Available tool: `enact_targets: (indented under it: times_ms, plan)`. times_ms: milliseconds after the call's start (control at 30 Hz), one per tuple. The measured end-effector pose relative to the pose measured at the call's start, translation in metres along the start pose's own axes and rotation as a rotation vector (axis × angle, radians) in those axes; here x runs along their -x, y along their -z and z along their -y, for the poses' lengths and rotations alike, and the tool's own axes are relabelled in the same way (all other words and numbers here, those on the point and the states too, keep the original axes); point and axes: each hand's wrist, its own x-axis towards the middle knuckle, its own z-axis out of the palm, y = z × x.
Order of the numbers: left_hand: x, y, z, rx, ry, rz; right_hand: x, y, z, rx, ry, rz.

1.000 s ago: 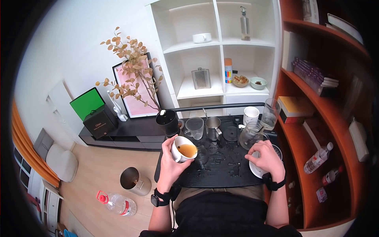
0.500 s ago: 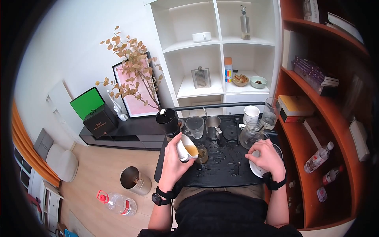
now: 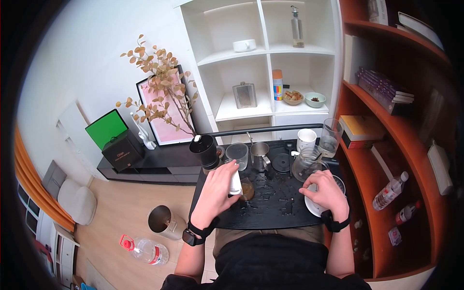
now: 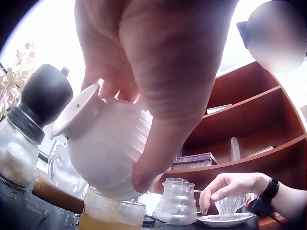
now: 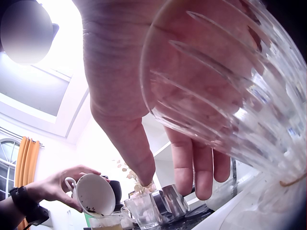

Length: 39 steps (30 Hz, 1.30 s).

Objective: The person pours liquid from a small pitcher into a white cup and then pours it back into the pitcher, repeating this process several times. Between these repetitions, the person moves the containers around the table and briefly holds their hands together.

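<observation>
My left hand (image 3: 215, 191) holds a white cup (image 4: 108, 141), gripping its body and tipping it steeply. Its rim is close over a small glass (image 4: 112, 215) with a wooden handle (image 4: 57, 194), and yellow-brown liquid stands in the glass. Dark bits cling inside the white cup in the right wrist view. My right hand (image 3: 324, 191) hangs loosely beside a clear ribbed glass (image 5: 230, 91), fingers pointing down with nothing pinched between them. That glass stands on a white saucer (image 4: 225, 220) at the right of the black table (image 3: 270, 212).
Behind the hands stand a black-topped grinder (image 3: 204, 150), a glass mug (image 3: 238, 153), a metal pitcher (image 3: 260, 153), a glass server (image 3: 303, 169), a white mug (image 3: 306, 139) and a tall glass (image 3: 330, 137). A metal bin (image 3: 174, 227) and a large bottle (image 3: 147, 251) are on the floor.
My left hand has turned the white cup much further over to the right. Liquid now shows in the small glass below, and none is seen in the cup. My right hand stays nearly still.
</observation>
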Motion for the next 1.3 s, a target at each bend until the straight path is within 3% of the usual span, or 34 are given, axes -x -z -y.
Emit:
enact_targets:
  times_ms: [267, 700, 800, 1000, 1100, 1233, 1300]
  plan:
    - [-0.009, 0.008, -0.008, -0.084, -0.073, 0.121, 0.0, 0.0, -0.002, -0.005, 0.006, 0.008]
    - [-0.013, 0.006, 0.0, -0.063, -0.084, 0.128, 0.0, 0.001, 0.002, 0.002, 0.004, 0.009]
    - [-0.013, 0.004, 0.003, 0.025, -0.03, 0.103, 0.001, 0.001, 0.002, 0.012, 0.0, -0.002]
    - [-0.009, -0.003, 0.003, 0.257, 0.116, -0.147, 0.0, 0.001, 0.001, 0.012, 0.005, 0.015]
    - [-0.008, -0.004, 0.005, 0.276, 0.104, -0.232, 0.0, 0.002, 0.003, 0.015, 0.002, 0.017]
    - [-0.007, -0.016, 0.011, 0.302, 0.137, -0.291, 0.0, 0.001, 0.002, 0.014, -0.001, 0.015]
    - [-0.007, -0.024, 0.009, 0.488, 0.231, -0.3, 0.0, 0.002, 0.003, 0.013, -0.006, 0.023]
